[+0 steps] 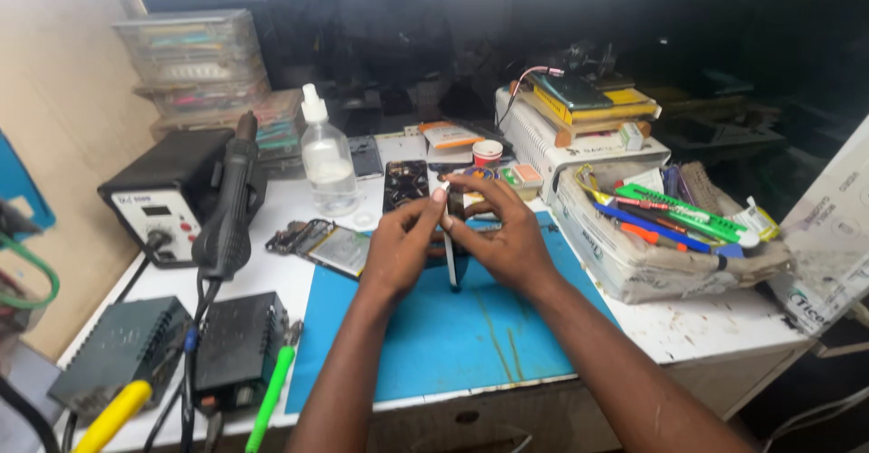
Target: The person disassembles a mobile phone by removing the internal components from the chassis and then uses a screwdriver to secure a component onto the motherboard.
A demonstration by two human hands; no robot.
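Blue rubber mat (434,335) is lying on the white worktop (715,326), and both hands are meeting above its far edge. The left hand (398,249) and the right hand (507,236) are holding a thin dark phone (452,236) on its edge between them; the fingers (471,184) of the right hand are curling over its top, and the left fingers are pinching its side, so both are grasping it. The phone is standing almost upright, with its lower end touching the mat.

At 12 o'clock from the hands another dark phone (405,184) is lying flat. At 11 o'clock a clear plastic bottle (327,159) is standing. At 9 o'clock a hot air gun (231,204) is leaning against its black station (167,195), and a phone part (339,249) is lying just beside the left hand. At 3 o'clock a bag of tools (670,236) is sitting, with screwdrivers and pens inside it.
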